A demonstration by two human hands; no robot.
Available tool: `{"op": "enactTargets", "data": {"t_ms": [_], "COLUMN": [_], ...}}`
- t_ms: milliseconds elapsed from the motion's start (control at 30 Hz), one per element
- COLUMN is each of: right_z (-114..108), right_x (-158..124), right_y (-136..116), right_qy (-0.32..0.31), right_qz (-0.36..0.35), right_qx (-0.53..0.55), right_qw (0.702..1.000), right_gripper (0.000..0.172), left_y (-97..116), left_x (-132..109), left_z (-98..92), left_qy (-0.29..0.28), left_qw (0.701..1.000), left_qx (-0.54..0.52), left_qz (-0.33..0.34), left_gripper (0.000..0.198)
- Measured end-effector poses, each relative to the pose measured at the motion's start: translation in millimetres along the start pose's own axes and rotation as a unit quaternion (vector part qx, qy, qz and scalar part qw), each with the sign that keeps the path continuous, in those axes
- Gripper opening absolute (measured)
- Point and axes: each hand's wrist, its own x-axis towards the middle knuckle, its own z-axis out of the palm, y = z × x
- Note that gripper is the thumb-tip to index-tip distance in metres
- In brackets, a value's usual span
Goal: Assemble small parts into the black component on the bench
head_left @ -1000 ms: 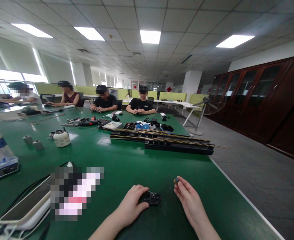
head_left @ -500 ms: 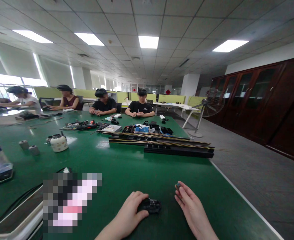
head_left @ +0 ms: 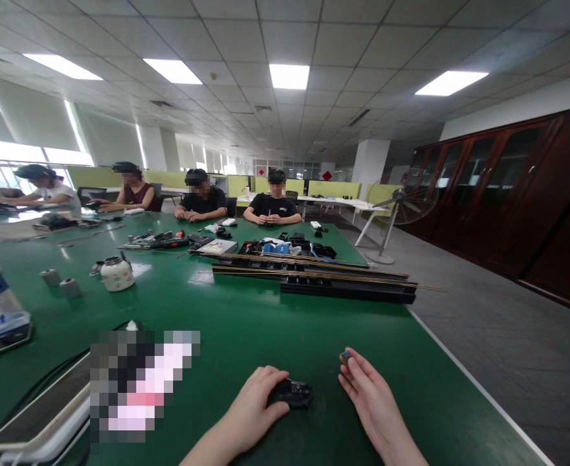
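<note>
On the green table [head_left: 246, 323], a small black device [head_left: 298, 393] lies in front of me with its inner parts exposed; its exact kind is not clear. My left hand [head_left: 255, 409] grips the device from its left side, thumb and fingers around it. To the right, my right hand [head_left: 372, 391] is raised a little above the table. Its thumb and fingertips pinch a small teal and brown piece [head_left: 345, 356], too small to name. The two hands are apart, and the piece does not touch the device.
Long black rails [head_left: 347, 291] with thin brass-coloured rods lie farther off. A white jar [head_left: 118, 274] and two grey cylinders [head_left: 70, 288] stand left. Nearer is a white-framed device [head_left: 42, 414] beside a blurred-out area. Co-workers sit across the table; its edge runs along my right.
The view has shifted slightly, moving the background a little. My left hand stays on the black device, and my right hand keeps pinching the small piece at nearly the same spot.
</note>
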Motion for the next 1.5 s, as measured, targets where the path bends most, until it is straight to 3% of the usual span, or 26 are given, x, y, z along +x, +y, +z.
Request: {"op": "enactTargets", "data": {"t_ms": [233, 633, 900, 1200, 1367, 1500], "right_z": [1.8, 10.0, 14.2, 21.1, 22.2, 25.4], "right_x": [-1.7, -7.8, -12.8, -16.9, -21.0, -23.8], "right_y": [0.0, 3.4, 8.8, 17.3, 24.6, 25.1], "right_qy": [-0.001, -0.008, -0.036, -0.120, -0.152, -0.185], "right_qz": [-0.010, -0.014, -0.033, -0.089, -0.141, -0.181], "right_qx": [-0.024, -0.053, -0.138, -0.269, -0.405, -0.453], "right_qw": [1.000, 0.998, 0.989, 0.952, 0.891, 0.853], "right_gripper": [0.036, 0.040, 0.042, 0.038, 0.025, 0.017], "left_y": [2.3, -1.7, -0.4, -3.4, -2.8, -3.3], "left_x": [-0.4, -1.2, -1.3, -0.7, -0.4, 0.0], "left_z": [-1.0, 2.0, -0.2, 2.7, 2.0, 2.5], "left_qy": [0.005, 0.015, 0.010, 0.012, 0.014, 0.015], "left_qw": [1.000, 1.000, 1.000, 1.000, 1.000, 1.000], "left_qx": [-0.002, -0.004, 0.004, 0.006, 0.006, 0.005], "left_qz": [0.002, 0.014, 0.017, 0.021, 0.018, 0.017], "left_gripper": [0.041, 0.040, 0.040, 0.041, 0.041, 0.042]}}
